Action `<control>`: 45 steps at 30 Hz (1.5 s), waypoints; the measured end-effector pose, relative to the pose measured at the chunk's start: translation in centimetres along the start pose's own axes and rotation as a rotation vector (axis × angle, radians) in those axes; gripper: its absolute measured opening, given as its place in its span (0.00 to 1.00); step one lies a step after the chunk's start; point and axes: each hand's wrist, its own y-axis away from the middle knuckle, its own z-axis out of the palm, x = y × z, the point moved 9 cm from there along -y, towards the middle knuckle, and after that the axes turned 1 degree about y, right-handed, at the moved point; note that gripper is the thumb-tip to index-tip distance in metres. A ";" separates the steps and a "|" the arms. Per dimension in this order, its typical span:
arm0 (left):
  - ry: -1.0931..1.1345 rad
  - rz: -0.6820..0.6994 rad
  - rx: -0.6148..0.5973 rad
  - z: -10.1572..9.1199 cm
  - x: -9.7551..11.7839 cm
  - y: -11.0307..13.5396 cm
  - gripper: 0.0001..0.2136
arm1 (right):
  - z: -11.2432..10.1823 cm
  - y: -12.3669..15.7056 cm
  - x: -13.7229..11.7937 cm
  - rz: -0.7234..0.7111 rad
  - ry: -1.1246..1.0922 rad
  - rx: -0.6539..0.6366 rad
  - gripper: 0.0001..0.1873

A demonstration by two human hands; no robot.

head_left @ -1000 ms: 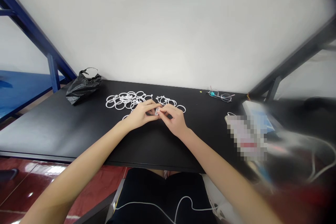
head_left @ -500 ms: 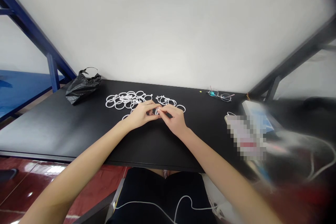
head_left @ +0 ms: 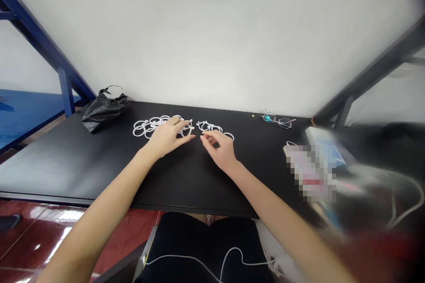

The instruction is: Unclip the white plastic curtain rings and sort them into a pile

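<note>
My left hand (head_left: 168,136) lies over a pile of white rings (head_left: 141,128), fingers stretched out and thumb apart, covering part of the pile. One white ring (head_left: 187,131) shows between its fingers and thumb; I cannot tell whether they touch it. My right hand (head_left: 219,147) is just to the right, thumb and fingertips brought together in a pinch. Whatever is in that pinch, if anything, is too small to make out. Behind the right hand sits a smaller group of white rings (head_left: 203,126), with another ring (head_left: 229,135) at its right end partly hidden by the hand.
A crumpled black plastic bag (head_left: 105,110) lies at the back left of the black table (head_left: 186,181). Eyeglasses (head_left: 277,120) rest near the wall on the right. A blurred phone-like object (head_left: 310,172) and a white box (head_left: 323,146) are at the right side.
My hands have come apart from where their fingertips met around a small white piece. The left has moved left onto the ring pile and opened. My right hand has barely moved.
</note>
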 end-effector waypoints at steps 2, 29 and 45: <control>-0.099 -0.049 0.003 -0.3 -1.6 0.0 0.21 | 0.1 0.0 0.0 0.005 0.016 -0.011 0.07; -0.237 -0.146 -0.149 0.7 -5.1 0.4 0.21 | 0.1 -0.2 1.3 0.055 0.089 -0.028 0.07; -0.260 -0.118 -0.112 0.6 -4.9 0.3 0.22 | -0.6 -0.2 2.7 0.143 0.477 -0.048 0.05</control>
